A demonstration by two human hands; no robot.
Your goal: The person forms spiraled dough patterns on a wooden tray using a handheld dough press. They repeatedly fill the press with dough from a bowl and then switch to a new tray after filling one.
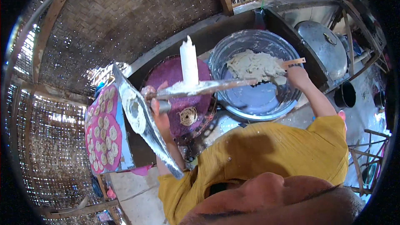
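The left hand is gripping a metal press, with the fingers curled shut around a grey handle part just below its long horizontal arm. The right hand is reaching into the steel bowl, closed around a flat wooden spatula whose blade is lying against the dough.

Proceeding from left to right:

1. A purple mat is lying at the far left, carrying rows of small coiled noodle rounds.
2. A metal plate is leaning at a slant just beside the mat, smeared with pale dough and showing a round hole.
3. The press is standing over a round purple tray. A white cylinder, coated in dough, is rising upright from the press arm.
4. One coiled noodle round is sitting on the purple tray beneath the press, near the left hand.
5. The pale dough is resting in the upper part of the steel bowl, touching the spatula.
6. A domed metal lid is sitting at the far right, with a small dark pot just below it.
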